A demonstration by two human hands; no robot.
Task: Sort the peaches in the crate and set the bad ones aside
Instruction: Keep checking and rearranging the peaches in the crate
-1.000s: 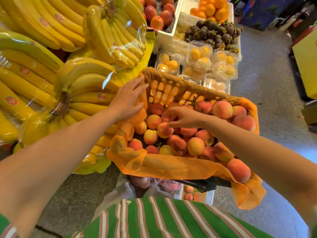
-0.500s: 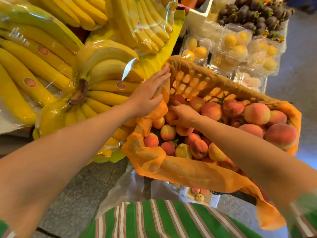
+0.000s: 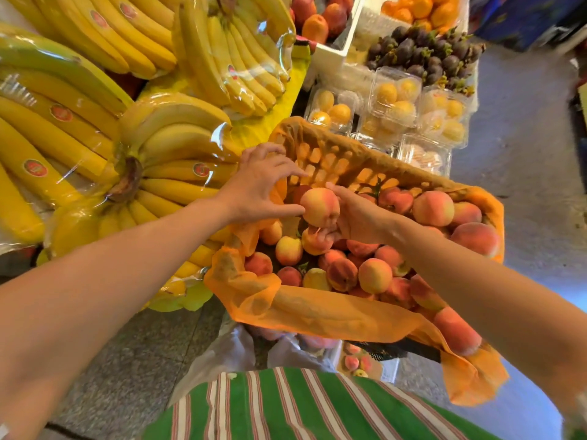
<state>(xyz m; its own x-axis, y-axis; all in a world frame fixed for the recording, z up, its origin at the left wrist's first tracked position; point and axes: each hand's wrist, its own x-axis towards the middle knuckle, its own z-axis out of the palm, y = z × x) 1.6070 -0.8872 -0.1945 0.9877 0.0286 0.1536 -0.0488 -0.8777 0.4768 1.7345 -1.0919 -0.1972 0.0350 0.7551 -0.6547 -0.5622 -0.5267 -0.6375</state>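
The yellow bananas [image 3: 178,154], bunched in clear film to the left of both hands, bore small red oval stickers [image 3: 35,168]. Their print was too blurred to read.

The left hand [image 3: 263,185] reached forward on a straight bare arm, palm down. Its fingers were splayed and loosely bent over the near left corner of the slatted plastic crate [image 3: 333,163], gripping nothing. Its thumb lay against, or just short of, the fruit in the other hand; the view did not settle which.

The right hand [image 3: 355,217] came in from the right with its fingers curled round a pink-and-yellow peach [image 3: 319,206], the forefinger laid over the top. It held that peach above the left end of the crate, between the two hands.

Beneath and to the right of the right hand, heaped red-and-yellow peaches [image 3: 374,276] filled the crate. The crate was lined with thin orange netting [image 3: 301,309] that spilled over its rim. Beyond the hands stood clear plastic boxes [image 3: 394,96] of yellow fruit. Below both forearms, nearest the person, was a green garment with pale stripes [image 3: 286,408].
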